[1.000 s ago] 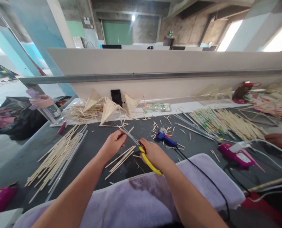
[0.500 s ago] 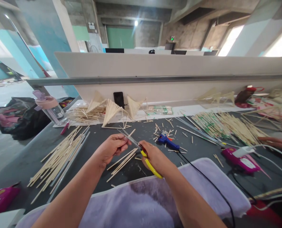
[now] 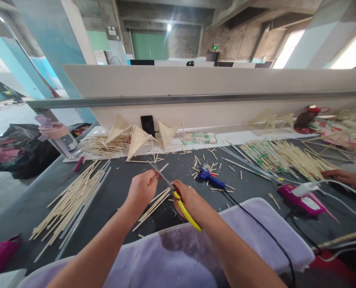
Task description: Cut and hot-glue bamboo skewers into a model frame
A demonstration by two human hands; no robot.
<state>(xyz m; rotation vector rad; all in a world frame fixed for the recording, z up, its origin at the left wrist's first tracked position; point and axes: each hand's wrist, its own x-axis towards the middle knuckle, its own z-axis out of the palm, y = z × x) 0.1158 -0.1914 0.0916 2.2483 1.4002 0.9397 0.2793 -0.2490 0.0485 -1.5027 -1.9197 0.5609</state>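
My right hand [image 3: 189,200] is closed round the yellow handles of a pair of scissors [image 3: 187,213]. Their blades point up and left, to the fingertips of my left hand [image 3: 143,187]. That hand is closed on a thin wooden stick [image 3: 164,167], whose end sticks out across the blades. Just below the hands, several cut sticks [image 3: 154,209] lie side by side on the dark table. A blue glue gun [image 3: 211,179] rests to the right among short stick offcuts. Behind the hands stands a fan-shaped stick model [image 3: 139,141].
Long sticks and clear glue rods [image 3: 72,204] lie at left, near a water bottle [image 3: 58,138]. A lilac cloth [image 3: 255,224] covers the front edge; the glue gun's black cord crosses it. At right are more sticks [image 3: 285,158], a magenta power strip [image 3: 300,199] and another person's hand [image 3: 342,178].
My left hand has turned over, its back now facing up, with its fingers still closed on the stick at the blades. The view has shifted slightly.
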